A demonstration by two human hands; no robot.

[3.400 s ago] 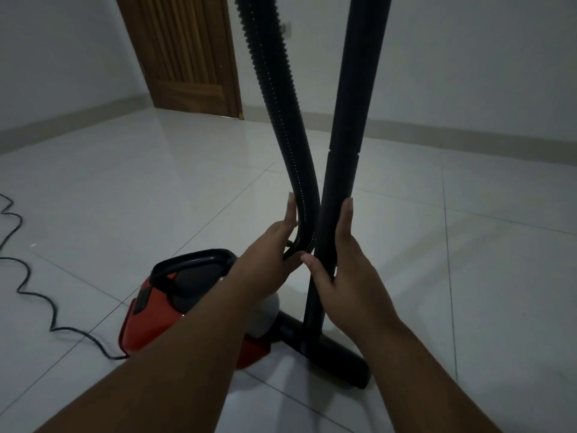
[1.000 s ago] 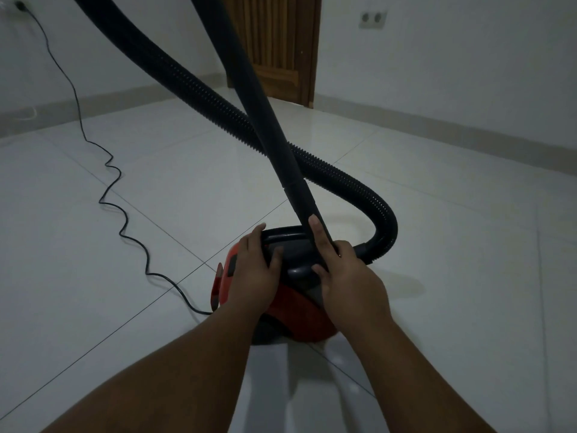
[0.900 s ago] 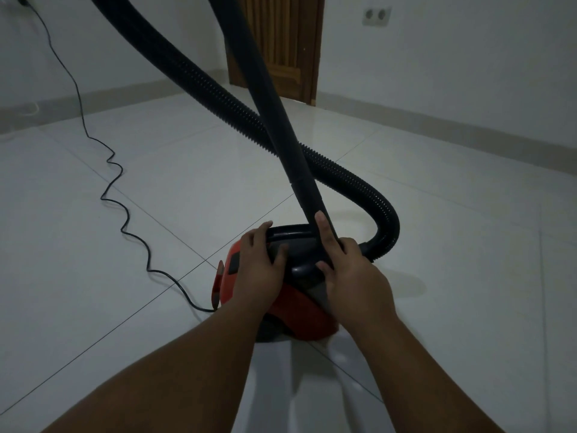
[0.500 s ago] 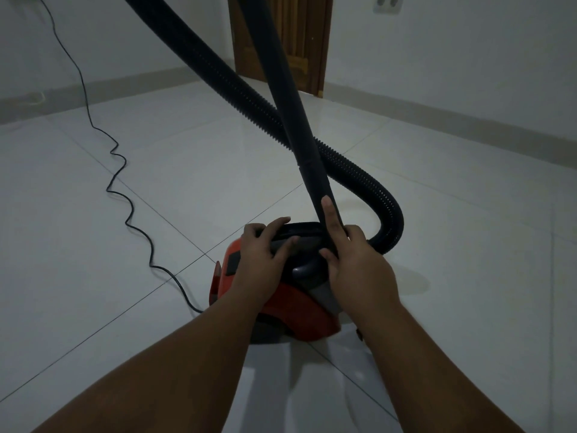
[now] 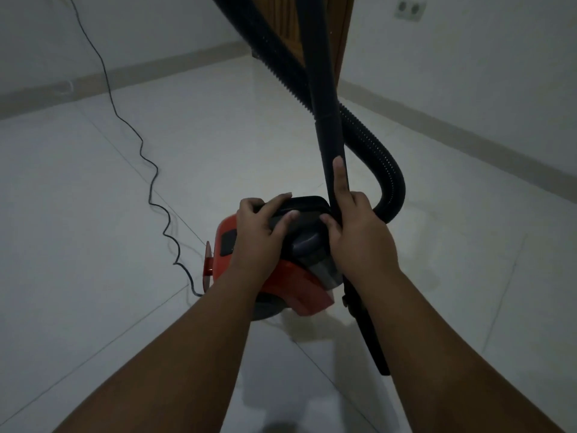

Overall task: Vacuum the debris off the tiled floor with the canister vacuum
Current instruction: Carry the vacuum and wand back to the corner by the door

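A red and black canister vacuum (image 5: 290, 282) sits on the white tiled floor (image 5: 93, 245) in the middle of the head view. My left hand (image 5: 260, 232) grips its black carry handle (image 5: 307, 205) from the left. My right hand (image 5: 356, 232) holds the rigid black wand (image 5: 324, 104), which stands almost upright beside the canister, forefinger stretched up along it. The ribbed black hose (image 5: 377, 157) loops from the canister's far side up past the wand and out of the top of the frame. The floor nozzle (image 5: 371, 342) lies by my right forearm.
A thin black power cord (image 5: 150, 182) snakes over the floor from the canister's left side up the left wall. A wooden door (image 5: 343, 32) stands at the back, with a wall socket (image 5: 409, 9) to its right. A skirting board (image 5: 468, 145) runs along the walls.
The wand has swung from leaning left to nearly upright, and my right forefinger has slid further up it. My left hand stays on the handle. The view has shifted left and closer.
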